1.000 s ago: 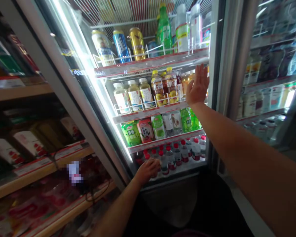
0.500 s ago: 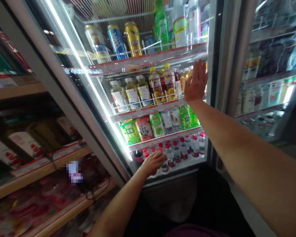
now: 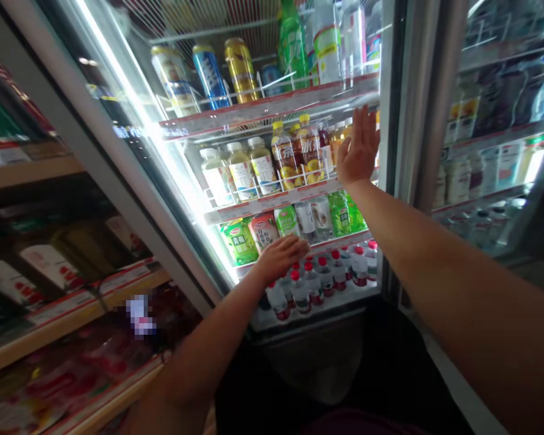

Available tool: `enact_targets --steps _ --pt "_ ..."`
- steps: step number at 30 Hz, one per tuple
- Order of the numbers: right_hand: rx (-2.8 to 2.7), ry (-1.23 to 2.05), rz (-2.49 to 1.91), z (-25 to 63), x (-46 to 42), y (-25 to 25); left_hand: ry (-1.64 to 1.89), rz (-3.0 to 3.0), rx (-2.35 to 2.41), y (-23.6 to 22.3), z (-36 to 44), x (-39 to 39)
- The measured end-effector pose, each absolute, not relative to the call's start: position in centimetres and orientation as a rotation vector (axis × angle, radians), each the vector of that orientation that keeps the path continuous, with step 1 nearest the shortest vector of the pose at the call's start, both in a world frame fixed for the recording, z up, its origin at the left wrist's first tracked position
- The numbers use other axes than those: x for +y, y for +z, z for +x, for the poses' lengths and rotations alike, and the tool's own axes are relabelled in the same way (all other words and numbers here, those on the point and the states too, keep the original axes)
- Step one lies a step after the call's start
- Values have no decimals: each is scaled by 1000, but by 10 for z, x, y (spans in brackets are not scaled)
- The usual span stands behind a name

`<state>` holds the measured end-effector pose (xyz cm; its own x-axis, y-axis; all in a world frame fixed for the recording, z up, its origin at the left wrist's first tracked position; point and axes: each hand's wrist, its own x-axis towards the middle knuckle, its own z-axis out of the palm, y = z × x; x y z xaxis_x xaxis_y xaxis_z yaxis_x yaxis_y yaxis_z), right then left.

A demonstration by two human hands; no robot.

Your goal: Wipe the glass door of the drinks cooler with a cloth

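My right hand (image 3: pixel 359 148) is raised with its fingers stretched upward, in front of the fridge's middle shelf near its right side. It holds nothing; whether it touches the glass, I cannot tell. Lower down, my left hand (image 3: pixel 281 257) is stretched out flat in front of the green drink bottle (image 3: pixel 286 222) and the shelf edge, also holding nothing. Left of it stand a red-labelled bottle (image 3: pixel 262 229) and a green-labelled bottle (image 3: pixel 238 241). Below it are small red-capped water bottles (image 3: pixel 314 284). Iced tea bottles with yellow caps (image 3: pixel 309 148) stand left of my right hand.
Cans (image 3: pixel 242 71) and a green soda bottle (image 3: pixel 292 45) fill the top shelf. A bright light strip (image 3: pixel 118 75) runs down the fridge's left side. Wooden shelves (image 3: pixel 72 317) with goods stand at left. Another fridge section (image 3: pixel 494 133) is at right.
My left hand has risen from the red-capped bottles to the edge of the shelf above. My right hand stays nearly in place. The view has shifted slightly.
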<state>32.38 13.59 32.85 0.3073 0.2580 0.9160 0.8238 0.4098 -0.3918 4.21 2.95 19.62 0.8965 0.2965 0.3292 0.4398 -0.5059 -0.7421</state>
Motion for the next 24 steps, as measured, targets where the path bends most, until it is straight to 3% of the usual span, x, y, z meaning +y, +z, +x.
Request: enact_targets --steps 24 --pt "-1257 -459 -1117 324 131 329 -442 -1905 -688 414 40 43"
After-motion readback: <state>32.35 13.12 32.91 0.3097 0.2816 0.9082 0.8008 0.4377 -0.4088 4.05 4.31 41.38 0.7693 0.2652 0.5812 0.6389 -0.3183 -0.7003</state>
